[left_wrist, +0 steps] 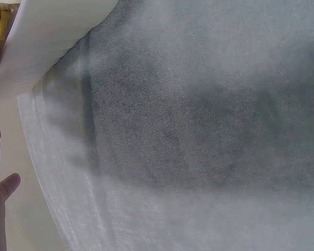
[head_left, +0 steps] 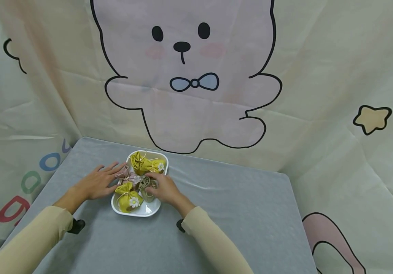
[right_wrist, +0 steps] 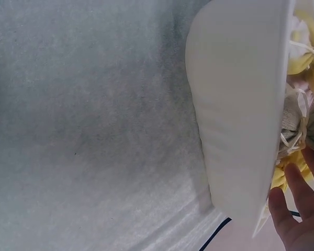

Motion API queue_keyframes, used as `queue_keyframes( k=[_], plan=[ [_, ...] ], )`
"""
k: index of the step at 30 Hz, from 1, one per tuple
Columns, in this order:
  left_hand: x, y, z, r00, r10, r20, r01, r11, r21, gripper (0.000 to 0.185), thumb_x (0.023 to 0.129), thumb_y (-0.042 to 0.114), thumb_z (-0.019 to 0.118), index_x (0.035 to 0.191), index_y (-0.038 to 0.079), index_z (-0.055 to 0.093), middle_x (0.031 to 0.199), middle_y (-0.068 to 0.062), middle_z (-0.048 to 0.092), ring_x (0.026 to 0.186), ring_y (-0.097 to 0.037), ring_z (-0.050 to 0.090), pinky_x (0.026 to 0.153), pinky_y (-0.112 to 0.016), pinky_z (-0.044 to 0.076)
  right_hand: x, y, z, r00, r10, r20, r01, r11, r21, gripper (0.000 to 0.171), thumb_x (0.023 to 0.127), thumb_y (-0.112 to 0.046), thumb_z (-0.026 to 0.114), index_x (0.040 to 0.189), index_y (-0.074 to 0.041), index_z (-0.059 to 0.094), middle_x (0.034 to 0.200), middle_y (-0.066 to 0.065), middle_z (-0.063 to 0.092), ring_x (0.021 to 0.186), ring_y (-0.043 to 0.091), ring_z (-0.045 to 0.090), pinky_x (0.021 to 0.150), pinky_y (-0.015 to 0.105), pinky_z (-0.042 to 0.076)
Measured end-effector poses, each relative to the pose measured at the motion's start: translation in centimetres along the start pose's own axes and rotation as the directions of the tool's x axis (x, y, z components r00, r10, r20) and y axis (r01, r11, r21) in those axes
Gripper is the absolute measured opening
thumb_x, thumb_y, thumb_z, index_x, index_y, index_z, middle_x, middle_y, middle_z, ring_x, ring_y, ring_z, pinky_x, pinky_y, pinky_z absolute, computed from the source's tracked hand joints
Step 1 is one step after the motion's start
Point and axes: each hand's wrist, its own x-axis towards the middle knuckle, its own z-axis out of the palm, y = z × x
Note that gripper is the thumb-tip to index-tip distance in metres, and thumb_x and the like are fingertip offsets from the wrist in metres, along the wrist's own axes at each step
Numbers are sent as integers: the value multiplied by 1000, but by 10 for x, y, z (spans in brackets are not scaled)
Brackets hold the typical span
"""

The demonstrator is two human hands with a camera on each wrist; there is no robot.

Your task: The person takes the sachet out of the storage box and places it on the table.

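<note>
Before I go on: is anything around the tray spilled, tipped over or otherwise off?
Nothing stands out. The white tray sits flat on the grey table, and every pouch lies inside it. The left hand rests flat at the tray's left edge; the right hand is over the beige pouch.

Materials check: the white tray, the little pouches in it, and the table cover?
White tray: likely glazed ceramic or melamine; smooth, glossy, thick rounded rim.
Yellow pouch: woven fabric, matte, drawstring-tied, with a small daisy appliqué.
Beige pouch under the right hand: coarser linen-like weave.
Table cover: grey cloth, slightly fuzzy, felt-like nap, soft creases.
</note>
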Motion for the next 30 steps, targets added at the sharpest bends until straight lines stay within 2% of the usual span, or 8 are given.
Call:
queue_keyframes(
  k=[10,19,30],
  plan=[
    [0,0,0,1000,0,-6,0,1000,-10,65,98,42,53,150,5,43,157,-16,36,143,-42,33,103,-69,32,3,-1,6,999,-38,-36,37,999,-18,45,90,-22,75,133,-14,64,132,0,65,123,17,58,106,32,42],
    [1,-2,0,1000,11,-7,-11,1000,-1,64,98,41,54,150,5,44,158,-17,35,143,-42,33,104,-68,32,2,0,7,996,-48,-69,47,999,-10,33,88,-18,77,120,-13,69,120,-2,70,110,11,62,96,27,47],
    [0,1,-2,1000,9,6,-9,1000,-10,63,98,41,53,149,5,45,158,-17,35,143,-42,32,103,-69,31,-2,0,7,984,-57,-170,45,996,-76,18,89,-22,76,106,-16,74,105,-6,73,97,8,66,86,26,49]
  ],
)
